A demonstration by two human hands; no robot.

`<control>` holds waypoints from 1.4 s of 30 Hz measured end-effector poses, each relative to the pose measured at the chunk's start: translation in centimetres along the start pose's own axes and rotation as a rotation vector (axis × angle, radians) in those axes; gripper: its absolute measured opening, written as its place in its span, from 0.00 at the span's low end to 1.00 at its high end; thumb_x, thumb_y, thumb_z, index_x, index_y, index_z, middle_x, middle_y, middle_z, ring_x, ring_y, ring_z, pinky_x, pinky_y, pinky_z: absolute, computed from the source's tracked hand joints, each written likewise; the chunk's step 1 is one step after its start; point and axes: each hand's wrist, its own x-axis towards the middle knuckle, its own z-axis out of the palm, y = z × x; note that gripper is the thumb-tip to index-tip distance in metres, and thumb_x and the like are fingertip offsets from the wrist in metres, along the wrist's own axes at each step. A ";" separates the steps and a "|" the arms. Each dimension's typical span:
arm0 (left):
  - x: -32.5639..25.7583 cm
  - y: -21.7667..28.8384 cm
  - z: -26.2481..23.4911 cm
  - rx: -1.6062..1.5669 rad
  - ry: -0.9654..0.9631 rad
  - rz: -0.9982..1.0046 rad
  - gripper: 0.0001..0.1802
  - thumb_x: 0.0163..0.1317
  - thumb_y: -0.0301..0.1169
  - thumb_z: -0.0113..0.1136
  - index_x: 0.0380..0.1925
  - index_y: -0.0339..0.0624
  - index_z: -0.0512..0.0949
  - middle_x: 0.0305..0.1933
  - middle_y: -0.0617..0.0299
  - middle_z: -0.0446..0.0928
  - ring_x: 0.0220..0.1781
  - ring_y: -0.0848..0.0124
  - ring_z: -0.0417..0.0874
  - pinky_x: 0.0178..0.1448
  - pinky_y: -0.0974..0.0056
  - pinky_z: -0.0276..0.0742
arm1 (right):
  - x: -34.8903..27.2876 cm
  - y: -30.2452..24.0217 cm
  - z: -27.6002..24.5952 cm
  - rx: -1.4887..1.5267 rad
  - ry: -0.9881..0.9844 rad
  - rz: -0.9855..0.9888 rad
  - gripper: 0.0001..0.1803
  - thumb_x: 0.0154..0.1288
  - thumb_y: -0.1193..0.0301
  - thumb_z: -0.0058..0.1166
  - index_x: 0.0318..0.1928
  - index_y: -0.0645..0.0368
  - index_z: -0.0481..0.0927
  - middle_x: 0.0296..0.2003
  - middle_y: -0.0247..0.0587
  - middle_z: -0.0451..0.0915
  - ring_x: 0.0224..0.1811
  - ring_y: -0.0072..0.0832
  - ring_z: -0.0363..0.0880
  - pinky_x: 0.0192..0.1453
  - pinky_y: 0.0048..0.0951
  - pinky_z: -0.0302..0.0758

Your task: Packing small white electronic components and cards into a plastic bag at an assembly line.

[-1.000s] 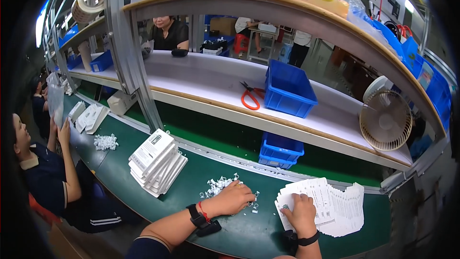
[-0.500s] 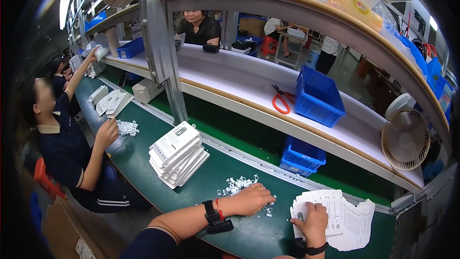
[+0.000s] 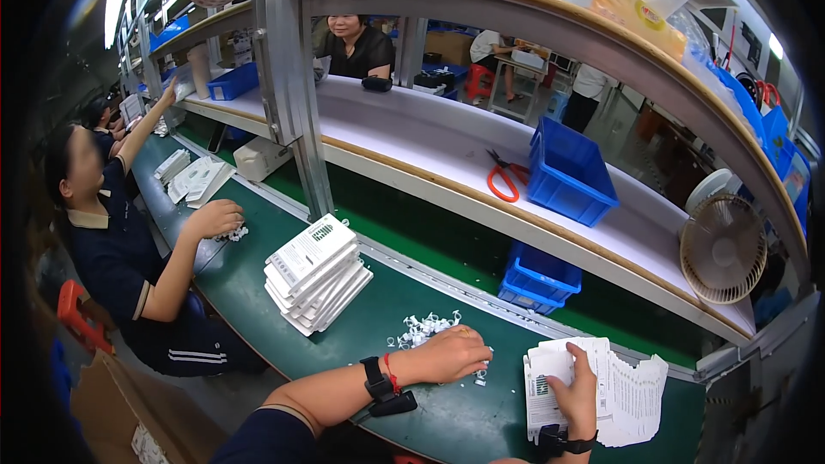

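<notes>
Small white plastic clips (image 3: 423, 328): loose heap on green bench (image 3: 258, 266), right of the white booklet stack (image 3: 316, 273); left hand (image 3: 449, 353) lies curled, palm down, on the heap's near edge. Right hand (image 3: 577, 390): fingers spread flat, pressing fanned white leaflets (image 3: 620, 395), right of heap. Blue bins (image 3: 569, 174), on the shelf behind: contents hidden.

head cam | looks down-forward | close above green workbench (image 3: 447, 412) | fisheye
</notes>
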 end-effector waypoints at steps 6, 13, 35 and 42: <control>0.1 0.8 0.0 -0.109 0.165 0.040 0.08 0.57 0.27 0.62 0.36 0.38 0.80 0.37 0.58 0.79 0.42 0.61 0.80 0.47 0.60 0.75 | 0.0 -3.1 0.9 0.786 0.063 0.121 0.37 0.55 0.87 0.51 0.67 0.60 0.60 0.44 0.49 0.79 0.45 0.31 0.81 0.52 0.28 0.76; 0.1 1.2 0.1 -0.261 0.225 -0.001 0.10 0.49 0.24 0.60 0.33 0.38 0.78 0.34 0.56 0.77 0.39 0.59 0.77 0.44 0.59 0.74 | -1.2 -3.7 4.2 0.654 -0.236 0.074 0.09 0.65 0.77 0.53 0.43 0.63 0.84 0.37 0.38 0.83 0.42 0.21 0.79 0.48 0.22 0.73; -0.3 3.6 0.7 -0.056 0.169 0.100 0.19 0.48 0.23 0.63 0.43 0.38 0.81 0.31 0.62 0.73 0.35 0.64 0.74 0.40 0.63 0.71 | -2.6 -4.7 6.2 0.677 -0.321 0.039 0.08 0.60 0.74 0.63 0.39 0.63 0.83 0.33 0.37 0.84 0.36 0.19 0.80 0.42 0.20 0.74; -0.4 3.5 0.9 -0.069 0.196 0.077 0.11 0.47 0.23 0.63 0.34 0.38 0.79 0.33 0.60 0.75 0.38 0.63 0.77 0.41 0.62 0.72 | -2.8 -5.0 6.1 0.636 -0.313 0.060 0.07 0.62 0.74 0.61 0.39 0.64 0.83 0.33 0.37 0.84 0.35 0.19 0.79 0.39 0.20 0.74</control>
